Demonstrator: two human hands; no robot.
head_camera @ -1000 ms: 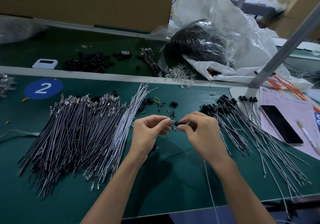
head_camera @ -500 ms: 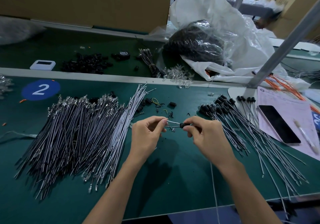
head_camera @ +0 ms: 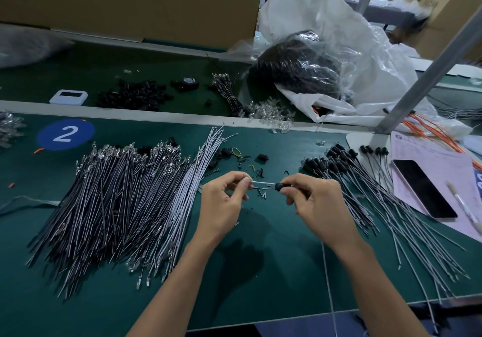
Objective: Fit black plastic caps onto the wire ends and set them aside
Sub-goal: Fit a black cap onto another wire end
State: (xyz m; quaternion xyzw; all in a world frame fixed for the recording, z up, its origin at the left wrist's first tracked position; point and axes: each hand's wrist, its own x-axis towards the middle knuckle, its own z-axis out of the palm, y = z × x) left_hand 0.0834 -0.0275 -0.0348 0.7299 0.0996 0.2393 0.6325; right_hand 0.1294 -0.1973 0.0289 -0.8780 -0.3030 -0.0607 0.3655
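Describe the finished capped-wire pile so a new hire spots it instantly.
On the green mat, look right of the person's right hand, between it and the phone. The capped-wire pile fans out there; unlike the bigger pile at left with bare shiny ends, each far end carries a black cap.

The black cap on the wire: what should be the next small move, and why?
Probably the right hand should slide the black cap along the wire toward the end that the left hand pinches. A bare stretch of wire shows between cap and end, so the cap seems not seated yet.
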